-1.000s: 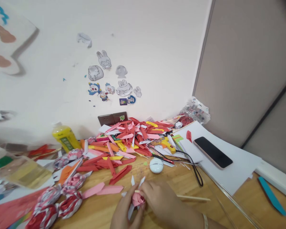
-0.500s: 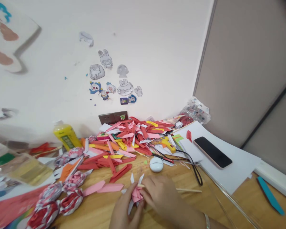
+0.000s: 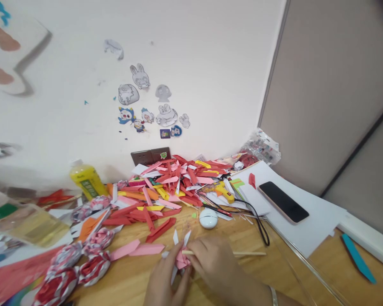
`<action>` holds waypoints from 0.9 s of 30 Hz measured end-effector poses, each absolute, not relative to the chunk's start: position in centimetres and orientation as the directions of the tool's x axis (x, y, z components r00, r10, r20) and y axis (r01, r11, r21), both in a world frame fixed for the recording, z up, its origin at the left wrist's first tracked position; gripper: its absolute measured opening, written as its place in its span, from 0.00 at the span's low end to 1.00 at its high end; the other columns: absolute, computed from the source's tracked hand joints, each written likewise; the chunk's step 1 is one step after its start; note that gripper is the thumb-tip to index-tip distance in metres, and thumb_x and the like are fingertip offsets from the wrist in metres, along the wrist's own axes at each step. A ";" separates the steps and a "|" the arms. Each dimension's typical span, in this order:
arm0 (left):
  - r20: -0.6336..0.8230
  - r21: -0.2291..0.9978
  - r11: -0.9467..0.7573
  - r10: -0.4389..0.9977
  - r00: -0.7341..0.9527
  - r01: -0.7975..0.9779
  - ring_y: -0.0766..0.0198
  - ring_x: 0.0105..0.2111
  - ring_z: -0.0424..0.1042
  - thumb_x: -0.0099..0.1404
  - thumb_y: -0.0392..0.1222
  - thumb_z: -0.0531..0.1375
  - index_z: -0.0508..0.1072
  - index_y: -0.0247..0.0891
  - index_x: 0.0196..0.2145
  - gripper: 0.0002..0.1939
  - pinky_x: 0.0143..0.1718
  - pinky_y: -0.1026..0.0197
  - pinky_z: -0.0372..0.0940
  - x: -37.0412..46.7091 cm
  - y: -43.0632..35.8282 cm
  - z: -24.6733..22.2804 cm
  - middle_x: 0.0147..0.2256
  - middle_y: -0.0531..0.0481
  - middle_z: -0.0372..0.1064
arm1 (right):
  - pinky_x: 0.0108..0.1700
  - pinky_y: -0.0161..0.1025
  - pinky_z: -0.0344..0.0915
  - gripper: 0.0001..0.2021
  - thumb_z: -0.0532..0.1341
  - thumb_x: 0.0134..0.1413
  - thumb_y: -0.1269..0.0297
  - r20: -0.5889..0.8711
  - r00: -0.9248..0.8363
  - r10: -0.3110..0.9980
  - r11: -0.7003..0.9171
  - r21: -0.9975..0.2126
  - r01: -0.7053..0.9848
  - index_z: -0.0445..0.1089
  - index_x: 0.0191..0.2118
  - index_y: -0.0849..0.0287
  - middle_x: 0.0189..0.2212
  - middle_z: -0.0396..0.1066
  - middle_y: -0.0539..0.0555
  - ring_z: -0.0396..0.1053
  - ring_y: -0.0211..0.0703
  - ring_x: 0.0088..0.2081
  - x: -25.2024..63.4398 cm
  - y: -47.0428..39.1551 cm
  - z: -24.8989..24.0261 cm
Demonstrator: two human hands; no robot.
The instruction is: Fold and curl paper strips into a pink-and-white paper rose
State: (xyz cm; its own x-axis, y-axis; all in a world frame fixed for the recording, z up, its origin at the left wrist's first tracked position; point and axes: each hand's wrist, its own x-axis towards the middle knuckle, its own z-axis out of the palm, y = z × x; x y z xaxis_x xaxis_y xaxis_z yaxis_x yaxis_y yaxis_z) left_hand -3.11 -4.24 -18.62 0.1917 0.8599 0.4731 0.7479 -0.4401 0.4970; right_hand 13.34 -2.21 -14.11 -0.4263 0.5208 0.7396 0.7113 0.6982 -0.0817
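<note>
The pink folded-paper piece (image 3: 182,260), faceted, white points projecting beyond it, was pinched by the left hand (image 3: 162,276). The right hand (image 3: 215,261) was clamped on a pale stick (image 3: 251,253), its tip apparently touching the paper. Wooden desk (image 3: 242,233) extended rightward from that hand toward a white sheet's (image 3: 301,233) edge; a white mouse (image 3: 208,218) lay just beyond.

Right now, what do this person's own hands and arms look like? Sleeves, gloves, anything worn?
No gloves on the left hand or right hand. A narrow, pale, silvery band circles the right wrist; its finer detail is too small to tell. No sleeve shows on the visible part of the right forearm. The left forearm is out of frame.
</note>
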 end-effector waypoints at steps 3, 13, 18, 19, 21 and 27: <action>0.460 0.511 -0.441 0.865 0.199 0.738 0.56 0.44 0.75 0.64 0.45 0.56 0.67 0.37 0.52 0.20 0.42 0.58 0.71 -3.1 -4.2 -18.4 0.46 0.42 0.75 | 0.25 0.40 0.44 0.16 0.43 0.68 0.68 0.755 -0.427 0.497 0.708 -0.068 0.703 0.63 0.32 0.59 0.22 0.67 0.50 0.61 0.41 0.22 13.3 -2.2 -14.2; 0.421 0.532 -0.411 0.887 0.189 0.740 0.55 0.43 0.76 0.63 0.45 0.56 0.68 0.38 0.52 0.20 0.42 0.57 0.71 -2.9 -4.2 -17.8 0.45 0.41 0.75 | 0.24 0.39 0.45 0.06 0.53 0.62 0.71 0.700 -0.487 0.522 0.703 -0.030 0.710 0.63 0.33 0.59 0.23 0.68 0.50 0.63 0.41 0.23 13.4 -2.3 -14.3; 0.441 0.497 -0.432 0.873 0.209 0.752 0.56 0.43 0.76 0.64 0.45 0.56 0.67 0.37 0.52 0.19 0.41 0.59 0.71 -3.1 -4.1 -18.0 0.45 0.42 0.76 | 0.24 0.40 0.45 0.05 0.56 0.58 0.72 0.664 -0.470 0.582 0.684 -0.086 0.725 0.63 0.31 0.59 0.23 0.68 0.49 0.63 0.41 0.23 13.4 -2.2 -15.0; 0.450 0.492 -0.436 0.868 0.208 0.753 0.57 0.43 0.76 0.64 0.45 0.56 0.67 0.37 0.51 0.19 0.41 0.59 0.72 -3.1 -4.1 -18.1 0.44 0.43 0.76 | 0.24 0.40 0.45 0.04 0.56 0.58 0.72 0.654 -0.473 0.590 0.683 -0.092 0.725 0.64 0.31 0.59 0.23 0.69 0.50 0.63 0.41 0.23 13.4 -2.2 -15.1; 0.469 0.481 -0.445 0.859 0.207 0.755 0.57 0.43 0.76 0.64 0.45 0.56 0.67 0.37 0.51 0.19 0.41 0.60 0.72 -3.1 -4.0 -18.2 0.45 0.43 0.76 | 0.24 0.39 0.45 0.04 0.56 0.57 0.72 0.647 -0.473 0.598 0.681 -0.098 0.726 0.64 0.32 0.59 0.24 0.69 0.50 0.63 0.41 0.23 13.4 -2.2 -15.3; 0.497 0.467 -0.455 0.844 0.201 0.758 0.56 0.44 0.76 0.63 0.45 0.57 0.67 0.38 0.52 0.20 0.41 0.59 0.72 -3.1 -4.0 -18.2 0.46 0.43 0.75 | 0.23 0.39 0.46 0.04 0.57 0.57 0.73 0.641 -0.476 0.602 0.679 -0.096 0.728 0.64 0.31 0.59 0.23 0.69 0.50 0.63 0.42 0.22 13.4 -2.2 -15.3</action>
State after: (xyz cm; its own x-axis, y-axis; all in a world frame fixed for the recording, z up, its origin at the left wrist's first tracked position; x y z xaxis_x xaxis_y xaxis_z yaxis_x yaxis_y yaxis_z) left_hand -3.09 -4.04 -18.25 0.2008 0.8444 0.4966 0.7581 -0.4550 0.4672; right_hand 13.41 -2.23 -15.26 -0.4764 0.6020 0.6407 0.7283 0.6785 -0.0960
